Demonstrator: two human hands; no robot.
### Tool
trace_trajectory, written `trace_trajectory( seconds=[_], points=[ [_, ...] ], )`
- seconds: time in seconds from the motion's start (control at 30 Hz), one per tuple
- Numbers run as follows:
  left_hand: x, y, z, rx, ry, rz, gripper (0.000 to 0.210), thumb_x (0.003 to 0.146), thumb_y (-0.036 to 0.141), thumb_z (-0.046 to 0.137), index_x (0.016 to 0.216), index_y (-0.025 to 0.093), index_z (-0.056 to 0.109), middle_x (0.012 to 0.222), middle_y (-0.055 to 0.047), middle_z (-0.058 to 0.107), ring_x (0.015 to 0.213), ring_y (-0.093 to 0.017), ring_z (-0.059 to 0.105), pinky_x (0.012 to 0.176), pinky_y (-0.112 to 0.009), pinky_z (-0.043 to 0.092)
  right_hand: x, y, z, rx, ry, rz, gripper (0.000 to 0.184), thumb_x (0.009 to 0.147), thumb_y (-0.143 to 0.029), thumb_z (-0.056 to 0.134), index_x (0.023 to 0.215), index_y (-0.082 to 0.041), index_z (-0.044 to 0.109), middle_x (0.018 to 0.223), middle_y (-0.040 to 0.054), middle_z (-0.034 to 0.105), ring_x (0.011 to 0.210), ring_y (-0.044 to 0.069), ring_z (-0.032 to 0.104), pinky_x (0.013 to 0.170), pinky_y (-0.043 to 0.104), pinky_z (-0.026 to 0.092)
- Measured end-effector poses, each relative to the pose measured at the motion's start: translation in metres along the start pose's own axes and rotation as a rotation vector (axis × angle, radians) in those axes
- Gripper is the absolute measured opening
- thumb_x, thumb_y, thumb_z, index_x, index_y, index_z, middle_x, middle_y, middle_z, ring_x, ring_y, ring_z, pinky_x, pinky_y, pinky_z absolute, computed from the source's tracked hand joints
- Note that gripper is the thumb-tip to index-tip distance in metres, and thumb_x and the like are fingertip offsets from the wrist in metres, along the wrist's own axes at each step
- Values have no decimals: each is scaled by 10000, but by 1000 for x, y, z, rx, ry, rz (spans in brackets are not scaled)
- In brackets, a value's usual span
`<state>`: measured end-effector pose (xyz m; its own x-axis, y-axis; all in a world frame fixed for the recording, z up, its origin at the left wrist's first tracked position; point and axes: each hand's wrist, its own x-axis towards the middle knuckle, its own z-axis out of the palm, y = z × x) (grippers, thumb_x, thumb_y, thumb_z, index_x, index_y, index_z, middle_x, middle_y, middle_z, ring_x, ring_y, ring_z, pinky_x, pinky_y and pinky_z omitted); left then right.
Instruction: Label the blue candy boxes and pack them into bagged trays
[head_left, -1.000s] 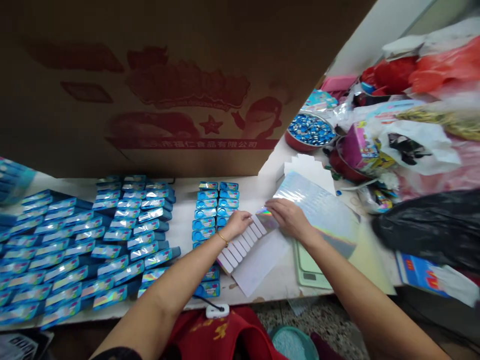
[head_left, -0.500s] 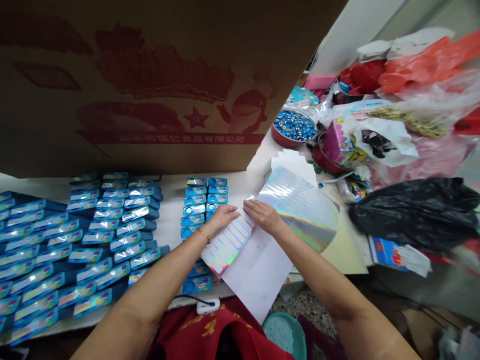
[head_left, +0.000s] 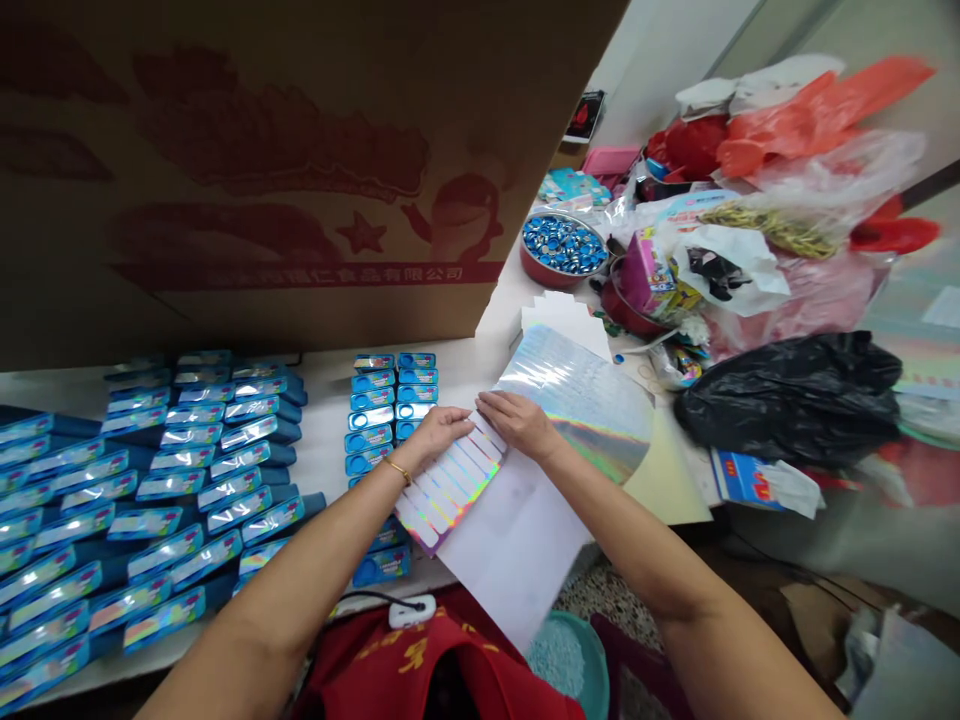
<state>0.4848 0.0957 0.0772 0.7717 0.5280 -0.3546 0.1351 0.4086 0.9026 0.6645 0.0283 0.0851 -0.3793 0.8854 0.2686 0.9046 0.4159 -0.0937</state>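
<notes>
A shiny sticker sheet [head_left: 456, 487] with white strips and rainbow-reflecting gaps lies slanted over plain white paper [head_left: 517, 550]. My left hand [head_left: 442, 432], a gold bracelet at its wrist, is closed with its fingertips on the sheet's upper left edge. At the upper right corner, my right hand [head_left: 516, 424] pinches the end of the same sheet; the exact grip under its fingers is hidden. Two columns of small blue boxes [head_left: 371, 417] stand left of my hands, partly covered by my left forearm. Right of my hands lies a larger holographic sheet [head_left: 581, 390].
Many blue boxes [head_left: 165, 487] with shiny strips fill the table's left side. A large cardboard carton [head_left: 300, 230] stands behind. A bowl of blue caps [head_left: 564, 247], plastic bags and a black bag [head_left: 795, 400] crowd the right. A teal tub [head_left: 592, 665] sits below the table edge.
The view has swung slightly right, so surroundings sit further left. Both hands stay at the sheet's upper end; my right fingers have shifted slightly along its corner.
</notes>
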Motion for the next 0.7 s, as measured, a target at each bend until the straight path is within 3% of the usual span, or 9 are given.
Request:
trace_trajectory(
  seconds=[0.1, 0.17, 0.33, 0.43, 0.57, 0.7],
  points=[
    [-1, -1, 2, -16, -13, -13, 417, 665, 393, 633, 956, 96, 660, 774, -51, 674, 716, -166, 599, 702, -288, 458, -6, -1, -1, -15, 39, 7, 280, 913, -169, 347, 1024, -157, 603, 1088, 93, 616, 949, 170, 558, 792, 302, 445],
    [2, -5, 2, 93, 12, 12, 367, 696, 359, 587, 946, 103, 666, 769, -36, 671, 701, -161, 593, 672, -271, 450, -7, -5, -12, -38, 12, 48, 238, 901, -184, 380, 931, -157, 614, 1024, 95, 630, 891, 173, 559, 770, 306, 430],
    [15, -18, -1, 669, 160, 103, 229, 750, 252, 492, 760, 129, 685, 659, -21, 648, 676, -171, 582, 672, -272, 435, 0, -22, -73, -33, -153, 181, 144, 841, -178, 445, 789, -169, 578, 914, 91, 611, 844, 192, 539, 759, 313, 407],
    [17, -23, -2, 764, 201, 119, 237, 772, 250, 491, 863, 139, 680, 799, -70, 686, 815, -207, 604, 773, -304, 435, 13, -31, -103, 82, -219, 323, 117, 789, -136, 453, 772, -175, 562, 863, 63, 590, 806, 169, 545, 728, 272, 414],
    [2, -25, -11, 647, 325, 189, 425, 840, 323, 422, 1198, 125, 539, 1213, -125, 575, 1090, -211, 537, 929, -317, 394, 36, -34, -105, 307, -289, 484, 135, 740, -121, 449, 740, -178, 571, 787, 24, 585, 682, 126, 533, 634, 234, 402],
    [-25, -24, -15, 796, 127, 287, 431, 847, 359, 425, 1229, 185, 522, 1289, -77, 523, 1181, -203, 473, 1012, -335, 334, 49, -33, -92, 616, -259, 551, 124, 730, -166, 452, 744, -171, 575, 701, -2, 586, 635, 116, 521, 587, 221, 386]
  ],
)
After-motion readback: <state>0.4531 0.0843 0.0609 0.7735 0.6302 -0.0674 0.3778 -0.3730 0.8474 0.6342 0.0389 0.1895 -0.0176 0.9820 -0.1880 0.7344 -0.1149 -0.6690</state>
